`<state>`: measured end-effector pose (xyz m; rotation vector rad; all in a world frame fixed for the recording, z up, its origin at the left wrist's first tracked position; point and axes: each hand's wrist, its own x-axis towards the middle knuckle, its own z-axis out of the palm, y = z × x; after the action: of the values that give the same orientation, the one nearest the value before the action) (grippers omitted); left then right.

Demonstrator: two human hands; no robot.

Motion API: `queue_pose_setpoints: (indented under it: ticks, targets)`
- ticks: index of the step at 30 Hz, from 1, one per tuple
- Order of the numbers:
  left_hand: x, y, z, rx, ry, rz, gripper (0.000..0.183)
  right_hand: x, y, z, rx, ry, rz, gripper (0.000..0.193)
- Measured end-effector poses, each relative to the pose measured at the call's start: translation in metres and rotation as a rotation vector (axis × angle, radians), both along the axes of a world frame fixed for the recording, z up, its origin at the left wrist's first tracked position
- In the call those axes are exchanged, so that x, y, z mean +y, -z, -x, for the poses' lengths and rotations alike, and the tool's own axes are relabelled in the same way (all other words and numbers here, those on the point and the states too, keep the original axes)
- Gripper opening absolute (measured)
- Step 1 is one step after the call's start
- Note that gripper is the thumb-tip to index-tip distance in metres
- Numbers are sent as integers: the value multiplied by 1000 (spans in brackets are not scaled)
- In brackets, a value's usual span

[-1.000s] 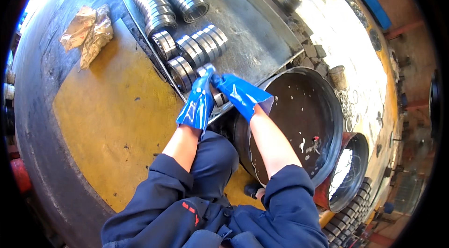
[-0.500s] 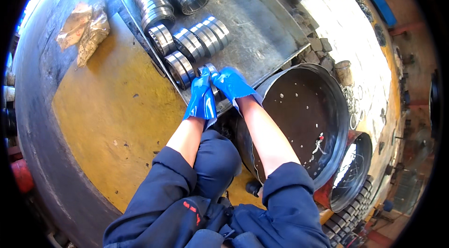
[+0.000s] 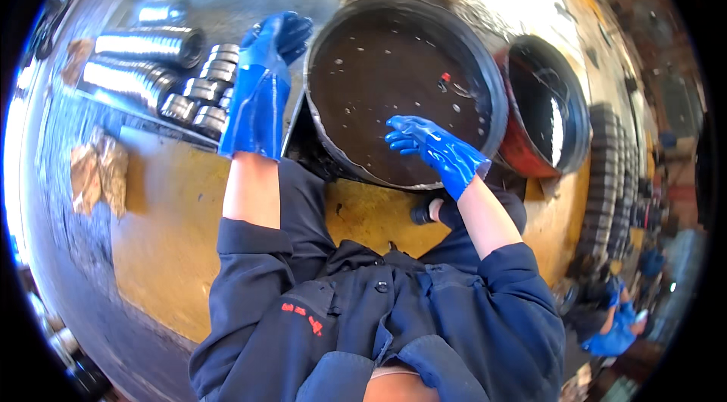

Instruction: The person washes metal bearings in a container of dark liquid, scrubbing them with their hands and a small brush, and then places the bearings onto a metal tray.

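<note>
What lies under the dark liquid in the large round black basin (image 3: 485,99) cannot be made out, only pale flecks and one small red speck on its surface, and whether the left hand (image 3: 265,84) grips anything is hard to tell, since its blue-gloved fingers curl away at the basin's left rim. The right hand (image 3: 428,146), also in a blue glove, hovers over the basin's near edge with fingers spread and empty. Left of the basin, beside the left hand's fingers, lies a row of shiny grey metal rings (image 3: 204,87), ribbed and stacked on their sides.
</note>
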<state>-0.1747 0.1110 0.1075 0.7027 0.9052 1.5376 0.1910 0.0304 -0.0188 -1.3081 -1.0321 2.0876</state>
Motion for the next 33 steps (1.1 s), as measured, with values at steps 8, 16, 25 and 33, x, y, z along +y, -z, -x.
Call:
queue_pose_setpoints:
  ticks: [8,16,25,33]
  targets:
    - [-26,93,-93,152,353,425,30,-46,-8,-23,-633,59,-162,52]
    - [0,91,-105,76,473,521,32,54,21,-91,-1791,-8,-943,36]
    - [2,115,-125,74,540,674,34,157,28,-76,-1693,-508,-394,36]
    - [-3,123,-148,168,619,740,33,177,49,-99,-1625,-594,-308,39]
